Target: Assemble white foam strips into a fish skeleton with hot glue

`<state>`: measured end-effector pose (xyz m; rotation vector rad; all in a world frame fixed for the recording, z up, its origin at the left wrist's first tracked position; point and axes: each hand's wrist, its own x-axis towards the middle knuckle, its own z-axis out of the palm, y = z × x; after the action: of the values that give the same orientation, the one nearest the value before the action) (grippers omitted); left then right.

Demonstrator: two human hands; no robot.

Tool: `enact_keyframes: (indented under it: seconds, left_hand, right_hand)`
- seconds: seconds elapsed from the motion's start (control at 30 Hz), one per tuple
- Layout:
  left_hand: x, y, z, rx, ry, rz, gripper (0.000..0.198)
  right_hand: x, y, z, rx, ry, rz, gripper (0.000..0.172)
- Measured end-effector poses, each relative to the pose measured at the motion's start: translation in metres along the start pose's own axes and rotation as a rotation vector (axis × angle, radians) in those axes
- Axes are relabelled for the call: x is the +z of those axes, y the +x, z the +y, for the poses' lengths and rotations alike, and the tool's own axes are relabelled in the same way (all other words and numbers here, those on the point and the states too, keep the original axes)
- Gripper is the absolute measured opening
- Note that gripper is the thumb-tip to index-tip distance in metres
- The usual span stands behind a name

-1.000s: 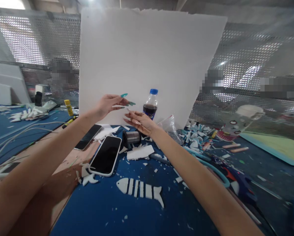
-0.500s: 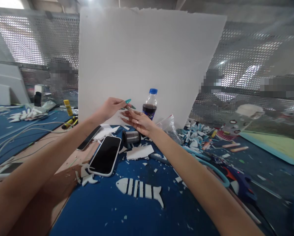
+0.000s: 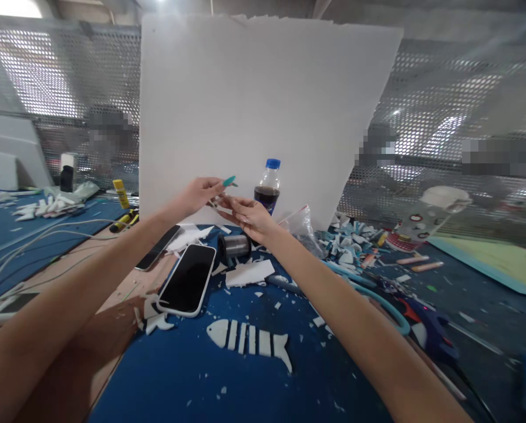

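Note:
My left hand (image 3: 205, 191) is raised above the table with its fingers pinched, and a long teal nail shows at its thumb. My right hand (image 3: 249, 212) meets it from the right, fingertips pressed together close to the left fingers. Whatever lies between the fingertips is too small or thin to make out. Just under the hands a dark spool (image 3: 235, 245) lies on its side. On the blue mat, a white fish shape cut into several separate pieces (image 3: 250, 341) is laid out in a row, head to the left.
A dark drink bottle (image 3: 267, 191) stands behind my right hand, before a white foam board (image 3: 254, 106). Two phones (image 3: 188, 279) lie left of the spool. White scraps, a clear bag (image 3: 304, 232), a glue gun (image 3: 430, 329) and cables (image 3: 47, 232) surround the work area.
The fingers of my right hand have closed in and drawn nearer to my left fingertips. My left fingers have shifted slightly. The fish pieces and the spool have stayed put.

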<state>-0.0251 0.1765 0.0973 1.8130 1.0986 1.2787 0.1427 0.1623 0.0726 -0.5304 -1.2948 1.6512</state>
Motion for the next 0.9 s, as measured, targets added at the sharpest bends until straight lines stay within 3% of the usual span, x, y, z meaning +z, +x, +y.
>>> enact_keyframes:
  seconds: [0.1, 0.2, 0.43, 0.57, 0.73, 0.9]
  left_hand:
    - [-0.003, 0.000, 0.003, -0.036, 0.005, 0.017, 0.014]
    - [-0.002, -0.002, 0.006, -0.035, -0.035, 0.040, 0.008]
    - [0.000, -0.004, 0.012, 0.031, -0.188, 0.076, 0.027]
    - [-0.001, -0.005, 0.012, 0.040, -0.265, 0.076, 0.025]
    - [0.000, -0.007, 0.011, 0.058, -0.359, 0.047, 0.024]
    - [0.003, -0.007, 0.008, 0.047, -0.385, 0.042, 0.023]
  right_hand:
    - [-0.002, 0.002, 0.002, 0.005, -0.027, 0.062, 0.011]
    - [-0.003, 0.004, 0.004, 0.014, -0.048, 0.111, 0.020]
    - [-0.001, 0.004, 0.002, -0.011, -0.017, 0.164, 0.020]
    - [0.002, 0.000, -0.001, -0.041, 0.026, 0.171, 0.011]
    - [0.006, -0.002, -0.006, -0.066, 0.079, 0.189, 0.025]
    - [0.009, -0.003, -0.008, -0.054, 0.119, 0.202, 0.022]
